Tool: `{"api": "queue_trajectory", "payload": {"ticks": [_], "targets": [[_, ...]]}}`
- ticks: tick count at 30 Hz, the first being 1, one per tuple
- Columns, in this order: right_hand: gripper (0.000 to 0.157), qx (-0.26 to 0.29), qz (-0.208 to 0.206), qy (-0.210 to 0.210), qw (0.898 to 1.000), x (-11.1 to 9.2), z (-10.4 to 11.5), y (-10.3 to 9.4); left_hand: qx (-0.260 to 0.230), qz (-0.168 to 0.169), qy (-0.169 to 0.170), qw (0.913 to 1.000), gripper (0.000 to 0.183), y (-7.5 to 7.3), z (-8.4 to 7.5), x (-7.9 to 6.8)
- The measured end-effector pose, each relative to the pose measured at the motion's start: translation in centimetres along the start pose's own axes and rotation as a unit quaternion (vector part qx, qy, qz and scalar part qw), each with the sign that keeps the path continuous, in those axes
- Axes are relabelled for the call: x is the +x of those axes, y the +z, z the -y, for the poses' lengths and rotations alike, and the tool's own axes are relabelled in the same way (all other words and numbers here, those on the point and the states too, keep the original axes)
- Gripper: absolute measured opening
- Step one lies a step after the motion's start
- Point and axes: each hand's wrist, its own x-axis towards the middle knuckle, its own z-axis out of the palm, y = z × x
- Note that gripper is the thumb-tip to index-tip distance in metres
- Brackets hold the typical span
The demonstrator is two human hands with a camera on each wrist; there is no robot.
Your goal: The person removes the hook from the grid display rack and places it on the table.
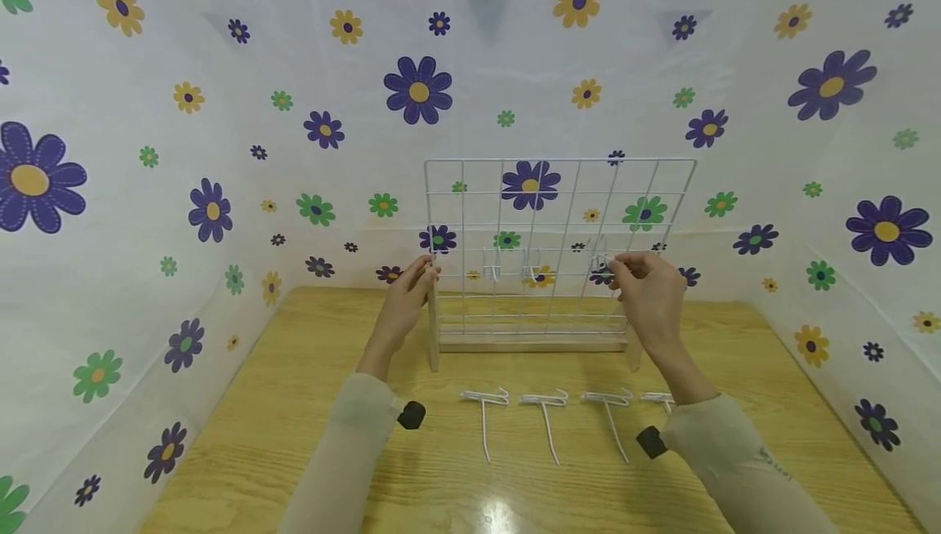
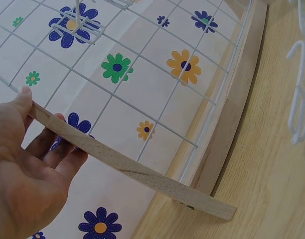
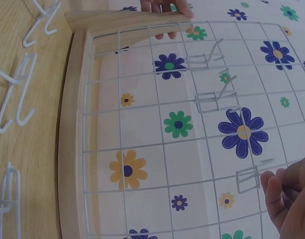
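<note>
A white wire grid panel [image 1: 559, 160] stands in a wooden stand. My left hand [image 1: 406, 297] grips the stand's left wooden upright [image 2: 132, 164] near its upper end, thumb on one side and fingers behind. Higher on the right, my right hand [image 1: 653, 297] pinches a white wire hook [image 3: 248, 170] by its prong, with the hook's bracket up against the grid. Two similar hooks, a left one [image 1: 492, 273] and one beside it [image 1: 529, 271], hang on the grid between my hands. The fingertips partly hide the prong of the pinched hook.
Several white hooks lie in a row on the wooden table in front of the stand, among them a left one [image 1: 483, 428] and a middle one [image 1: 550, 432]. Behind and at both sides rises a flower-printed white cloth [image 1: 515, 52].
</note>
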Motion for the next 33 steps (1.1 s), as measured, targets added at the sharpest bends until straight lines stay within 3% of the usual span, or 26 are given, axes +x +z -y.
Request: {"api": "queue_trajectory", "payload": {"ticks": [25,33], "targets": [[0.011,0.020,-0.017,0.004,1.000,-0.3,0.4,-4.1,0.008,-0.002,0.000,1.0000,0.052,0.0,0.1,0.1],[0.012,0.019,-0.012,0.026,0.999,-1.1,0.4,-5.8,0.009,-0.002,0.001,1.0000,0.051,0.0,0.2,0.1]]}}
